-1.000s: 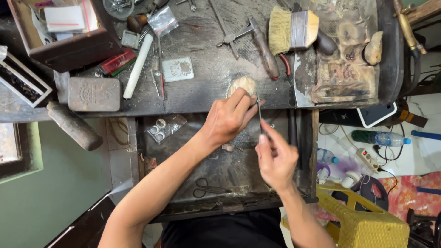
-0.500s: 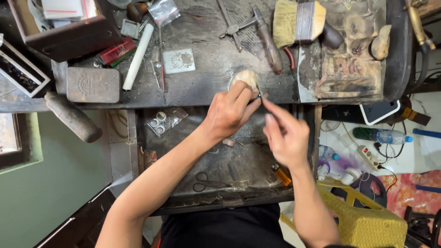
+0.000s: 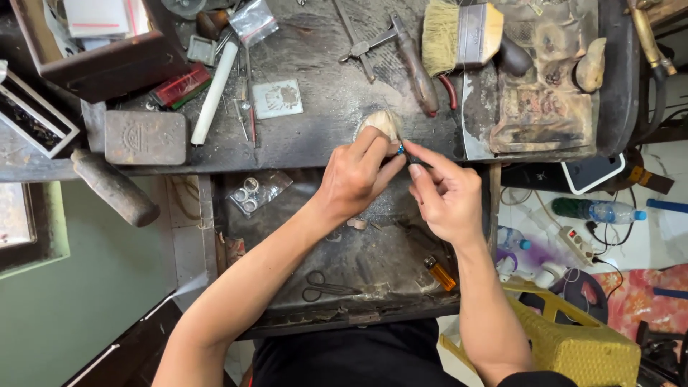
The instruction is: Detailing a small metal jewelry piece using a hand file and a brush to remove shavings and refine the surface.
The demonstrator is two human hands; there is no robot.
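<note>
- My left hand (image 3: 356, 174) reaches forward to the near edge of the dark, gritty surface (image 3: 315, 122); its fingers curl down onto the pale rounded wooden peg (image 3: 378, 122) that sits at that edge.
- My right hand (image 3: 446, 195) sits just beside the left, thumb and forefinger pinched narrow on a small blue-tipped tool (image 3: 401, 150). The tip lies in the gap between both hands, right at the peg.
- What the left fingers pin against the peg is too small to make out.
- Flat wide brush (image 3: 459, 32) with pale bristles lies beyond the peg, far side of the surface.
- Pliers (image 3: 416, 64) with a dark handle lie between brush and peg, slanted.
- White rod (image 3: 213, 93) lies tilted to the left; a grey metal block (image 3: 145, 137) sits near the surface's left edge.
- Small square stamped plate (image 3: 277, 99) rests between rod and peg.
- Below the surface, an open tray (image 3: 337, 265) runs under both wrists: scissors (image 3: 326, 287) lie near its front, an orange lighter (image 3: 438, 273) to the right, a clear bag of rings (image 3: 256, 190) at the upper left.
- Wooden mallet handle (image 3: 115, 188) juts off the left side.
</note>
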